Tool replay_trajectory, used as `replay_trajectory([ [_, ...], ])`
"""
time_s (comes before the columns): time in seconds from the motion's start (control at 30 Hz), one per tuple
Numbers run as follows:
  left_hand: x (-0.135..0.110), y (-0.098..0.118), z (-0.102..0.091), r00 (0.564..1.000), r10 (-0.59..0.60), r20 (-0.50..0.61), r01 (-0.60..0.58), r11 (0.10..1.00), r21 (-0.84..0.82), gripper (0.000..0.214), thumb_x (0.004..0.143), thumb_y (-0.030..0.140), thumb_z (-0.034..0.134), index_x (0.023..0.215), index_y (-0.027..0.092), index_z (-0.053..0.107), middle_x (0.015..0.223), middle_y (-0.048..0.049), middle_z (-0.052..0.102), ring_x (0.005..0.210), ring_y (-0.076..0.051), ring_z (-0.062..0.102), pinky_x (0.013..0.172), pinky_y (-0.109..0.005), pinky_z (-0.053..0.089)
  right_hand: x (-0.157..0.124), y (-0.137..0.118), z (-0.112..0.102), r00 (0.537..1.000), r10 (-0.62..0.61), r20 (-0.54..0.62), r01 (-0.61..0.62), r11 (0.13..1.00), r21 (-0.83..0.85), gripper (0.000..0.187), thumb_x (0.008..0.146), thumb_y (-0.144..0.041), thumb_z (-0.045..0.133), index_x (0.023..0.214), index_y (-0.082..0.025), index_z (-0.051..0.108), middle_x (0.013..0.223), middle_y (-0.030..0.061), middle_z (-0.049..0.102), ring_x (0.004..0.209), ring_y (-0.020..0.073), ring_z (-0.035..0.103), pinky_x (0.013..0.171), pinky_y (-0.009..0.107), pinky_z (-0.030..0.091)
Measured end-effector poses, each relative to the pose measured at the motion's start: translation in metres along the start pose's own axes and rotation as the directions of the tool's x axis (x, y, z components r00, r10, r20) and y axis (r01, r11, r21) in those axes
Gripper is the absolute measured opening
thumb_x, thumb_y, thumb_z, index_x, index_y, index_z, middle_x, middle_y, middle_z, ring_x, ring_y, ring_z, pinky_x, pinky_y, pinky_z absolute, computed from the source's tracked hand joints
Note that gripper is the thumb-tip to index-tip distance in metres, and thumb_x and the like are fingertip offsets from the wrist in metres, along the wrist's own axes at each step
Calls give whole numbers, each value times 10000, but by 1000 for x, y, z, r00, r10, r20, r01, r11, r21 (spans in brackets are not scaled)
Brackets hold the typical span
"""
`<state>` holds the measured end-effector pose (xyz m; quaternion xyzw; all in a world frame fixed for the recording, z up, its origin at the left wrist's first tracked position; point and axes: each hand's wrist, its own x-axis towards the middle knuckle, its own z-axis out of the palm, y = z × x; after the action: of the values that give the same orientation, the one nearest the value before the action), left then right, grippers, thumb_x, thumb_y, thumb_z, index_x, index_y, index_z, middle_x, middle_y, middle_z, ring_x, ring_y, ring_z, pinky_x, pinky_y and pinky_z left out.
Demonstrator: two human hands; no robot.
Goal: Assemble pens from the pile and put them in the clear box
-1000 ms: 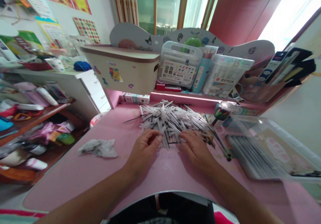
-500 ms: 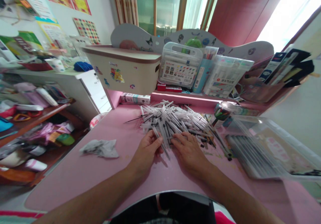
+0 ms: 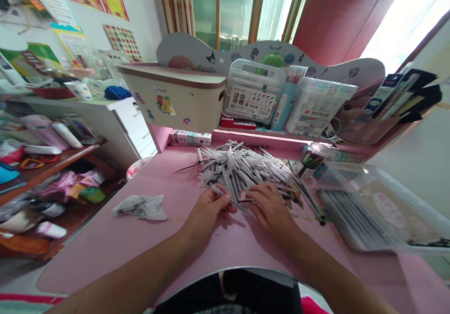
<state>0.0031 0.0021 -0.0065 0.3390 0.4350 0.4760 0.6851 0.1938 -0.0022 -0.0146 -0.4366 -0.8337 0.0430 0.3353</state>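
Note:
My left hand [image 3: 211, 206] is closed on a clear pen barrel [image 3: 242, 207], which slants down to the right above the pink desk. My right hand [image 3: 269, 206] is just to its right, fingers curled and pointing left. A thin dark pen refill [image 3: 245, 200] sticks out from its fingertips toward the left hand; most of it is hidden. Directly beyond both hands lies a loose heap of white and clear pen parts [image 3: 242, 164], with black pieces mixed in.
A crumpled white tissue [image 3: 140, 207] lies on the pink desk [image 3: 105, 253] at left. To the right stands an open clear plastic box [image 3: 355, 220] with rows of grey pens. A cream bin [image 3: 176, 98] and marker cases [image 3: 255, 91] fill the shelf behind.
The pen barrel in my left hand has tipped from steep to flatter, its near end swinging right. My right hand has shifted slightly right, and its fingers have curled in from lying flat.

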Motion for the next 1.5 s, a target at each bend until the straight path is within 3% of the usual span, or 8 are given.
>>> replay_trajectory([
  [0.1, 0, 6, -1, 999, 29, -37, -31, 997, -76, 279, 770, 281, 729, 891, 199, 491, 704, 2, 686, 599, -139, 681, 499, -190, 512, -2, 0, -7, 990, 142, 4, -142, 979, 144, 134, 870, -121, 508, 913, -167, 627, 863, 63, 659, 804, 190, 579, 734, 327, 464],
  [0.23, 2, 8, -4, 995, 75, -66, -84, 987, -135, 239, 810, 271, 704, 901, 196, 497, 745, -6, 706, 627, -147, 706, 513, -199, 542, -6, -5, -12, 953, 288, 95, -303, 923, 238, 161, 844, -155, 520, 969, -171, 620, 812, 35, 648, 719, 164, 582, 668, 289, 437],
  [0.6, 3, 6, -5, 994, 90, -56, -98, 985, -145, 204, 824, 269, 708, 880, 178, 533, 726, -3, 715, 627, -144, 715, 510, -190, 552, -3, -14, -20, 928, 351, 126, -371, 833, 411, 150, 870, -218, 500, 942, -186, 627, 808, 30, 639, 733, 161, 579, 684, 284, 423],
  [0.8, 2, 5, -2, 997, 73, 8, -71, 984, -161, 222, 797, 278, 746, 862, 167, 565, 735, -14, 733, 634, -144, 725, 517, -178, 551, -4, -14, -18, 916, 363, 173, -401, 795, 454, 134, 855, -203, 509, 929, -192, 620, 787, 16, 627, 727, 153, 566, 679, 275, 413],
  [0.97, 1, 5, -2, 998, 19, 52, -12, 992, -128, 227, 772, 296, 779, 842, 142, 627, 712, -37, 743, 680, -165, 742, 528, -178, 562, -5, -12, -17, 881, 418, 220, -468, 710, 526, 85, 852, -207, 530, 887, -199, 606, 779, 3, 613, 700, 138, 544, 643, 253, 401],
  [1.17, 1, 5, -1, 998, 36, 44, -29, 988, -152, 286, 679, 283, 857, 804, 132, 649, 666, -38, 741, 630, -153, 734, 537, -167, 573, -7, -12, -15, 843, 461, 277, -527, 601, 602, 42, 853, -236, 543, 852, -206, 571, 714, -25, 552, 617, 117, 491, 560, 230, 368],
  [1.5, 0, -1, 3, 996, 75, 39, -66, 978, -197, 327, 645, 302, 881, 806, 125, 658, 720, -46, 762, 640, -136, 731, 591, -166, 589, -7, -8, -8, 822, 489, 293, -543, 515, 664, 61, 869, -250, 547, 841, -195, 542, 667, -37, 530, 575, 99, 491, 531, 213, 387],
])
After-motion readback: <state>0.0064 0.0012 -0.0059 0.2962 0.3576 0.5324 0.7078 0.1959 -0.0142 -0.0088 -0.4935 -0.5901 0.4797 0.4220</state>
